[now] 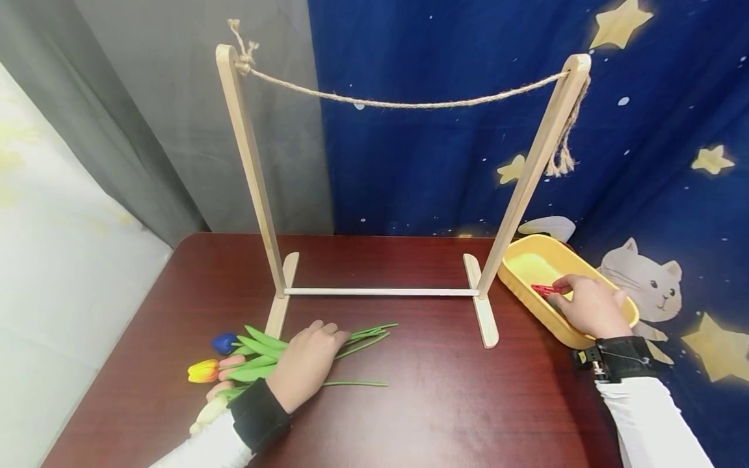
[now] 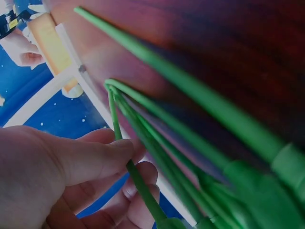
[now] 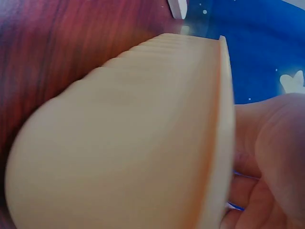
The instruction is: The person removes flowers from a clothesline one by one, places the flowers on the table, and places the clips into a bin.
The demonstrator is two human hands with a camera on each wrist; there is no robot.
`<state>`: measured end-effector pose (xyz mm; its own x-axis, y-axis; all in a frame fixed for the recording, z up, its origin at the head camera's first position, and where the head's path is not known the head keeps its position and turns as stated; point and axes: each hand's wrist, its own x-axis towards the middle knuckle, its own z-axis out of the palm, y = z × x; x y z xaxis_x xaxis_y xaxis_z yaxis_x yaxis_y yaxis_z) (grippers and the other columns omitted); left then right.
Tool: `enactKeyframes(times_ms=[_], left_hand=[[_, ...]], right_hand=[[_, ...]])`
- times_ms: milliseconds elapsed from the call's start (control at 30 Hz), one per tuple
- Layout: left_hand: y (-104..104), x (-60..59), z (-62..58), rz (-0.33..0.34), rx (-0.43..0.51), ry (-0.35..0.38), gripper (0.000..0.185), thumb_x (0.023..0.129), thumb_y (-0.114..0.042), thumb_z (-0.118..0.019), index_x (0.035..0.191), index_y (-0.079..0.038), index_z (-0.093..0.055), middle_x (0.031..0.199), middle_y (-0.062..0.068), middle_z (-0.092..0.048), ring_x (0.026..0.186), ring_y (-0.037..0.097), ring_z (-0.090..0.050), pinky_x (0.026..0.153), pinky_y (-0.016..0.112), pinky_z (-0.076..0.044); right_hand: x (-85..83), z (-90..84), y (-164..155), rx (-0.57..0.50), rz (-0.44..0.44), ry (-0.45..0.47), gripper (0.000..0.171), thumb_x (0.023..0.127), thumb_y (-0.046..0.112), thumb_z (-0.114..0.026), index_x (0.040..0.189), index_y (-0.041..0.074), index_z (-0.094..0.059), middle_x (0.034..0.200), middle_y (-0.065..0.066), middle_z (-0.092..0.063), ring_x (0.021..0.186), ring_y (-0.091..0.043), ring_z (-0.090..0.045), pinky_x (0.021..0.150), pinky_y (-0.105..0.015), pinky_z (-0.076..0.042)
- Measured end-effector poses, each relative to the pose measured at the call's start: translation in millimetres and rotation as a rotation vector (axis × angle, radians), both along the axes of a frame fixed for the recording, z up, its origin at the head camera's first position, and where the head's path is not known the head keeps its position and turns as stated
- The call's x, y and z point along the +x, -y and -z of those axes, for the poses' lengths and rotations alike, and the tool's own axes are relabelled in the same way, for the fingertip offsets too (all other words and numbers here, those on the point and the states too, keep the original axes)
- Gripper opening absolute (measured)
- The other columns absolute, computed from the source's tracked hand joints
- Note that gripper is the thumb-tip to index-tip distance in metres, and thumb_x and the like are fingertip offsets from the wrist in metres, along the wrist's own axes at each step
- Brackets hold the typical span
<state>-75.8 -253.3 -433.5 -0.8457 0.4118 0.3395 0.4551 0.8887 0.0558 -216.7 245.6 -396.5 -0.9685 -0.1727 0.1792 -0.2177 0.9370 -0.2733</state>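
Note:
Artificial tulips lie at the table's left, with a blue bloom, a yellow-orange bloom and paler ones partly behind the sleeve. My left hand is over their leaves and stems. In the left wrist view, its thumb and fingers pinch one green tulip stem, while other stems lie beside it. Over the yellow basket at the right, my right hand pinches a red clothespin between thumb and forefinger. The basket's outer wall hides the fingertips in the right wrist view.
A wooden stand, with a left post and a right post, rises behind the tulips. Twine sags between the post tops, and a white rod joins the feet. A dark blue starry curtain hangs behind the table.

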Motion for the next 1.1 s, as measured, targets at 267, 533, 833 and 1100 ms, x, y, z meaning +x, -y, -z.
enactKeyframes(times_ms=[267, 533, 833, 1100], left_hand=[[-2.0, 2.4, 5.1, -0.002, 0.013, 0.013, 0.028, 0.085, 0.004, -0.080, 0.105, -0.015, -0.081, 0.089, -0.001, -0.070, 0.080, 0.021, -0.063, 0.068, 0.037, -0.059], [-2.0, 4.5, 5.7, -0.012, 0.002, 0.020, 0.028, 0.085, 0.003, -0.080, 0.107, -0.015, -0.081, 0.091, 0.000, -0.070, 0.082, 0.023, -0.065, 0.068, 0.038, -0.059], [1.6, 5.7, -0.5, -0.009, 0.037, -0.015, 0.027, 0.084, 0.001, -0.083, 0.106, -0.013, -0.080, 0.088, 0.000, -0.069, 0.080, 0.024, -0.065, 0.065, 0.039, -0.058], [13.6, 9.4, -18.0, -0.004, 0.127, -0.023, 0.035, 0.087, -0.014, -0.088, 0.120, -0.010, -0.077, 0.100, 0.002, -0.072, 0.090, 0.025, -0.067, 0.077, 0.040, -0.059]], right_hand=[[3.3, 10.3, -8.2, 0.021, 0.000, 0.032, 0.028, 0.096, 0.023, -0.074, 0.111, -0.001, -0.074, 0.105, -0.025, -0.074, 0.087, -0.046, -0.062, 0.065, -0.051, -0.025], [5.3, 10.9, -12.0, 0.013, 0.010, 0.083, 0.032, 0.098, 0.022, -0.072, 0.116, -0.005, -0.072, 0.107, -0.024, -0.075, 0.089, -0.044, -0.064, 0.068, -0.053, -0.025], [16.1, 1.1, -9.7, 0.012, 0.018, 0.064, 0.044, 0.101, 0.033, -0.069, 0.123, -0.006, -0.069, 0.115, -0.028, -0.072, 0.095, -0.051, -0.064, 0.068, -0.052, -0.026], [27.9, -18.3, 9.1, 0.004, -0.021, -0.058, 0.049, 0.099, 0.035, -0.074, 0.123, -0.007, -0.070, 0.117, -0.032, -0.070, 0.095, -0.049, -0.066, 0.072, -0.064, -0.038]])
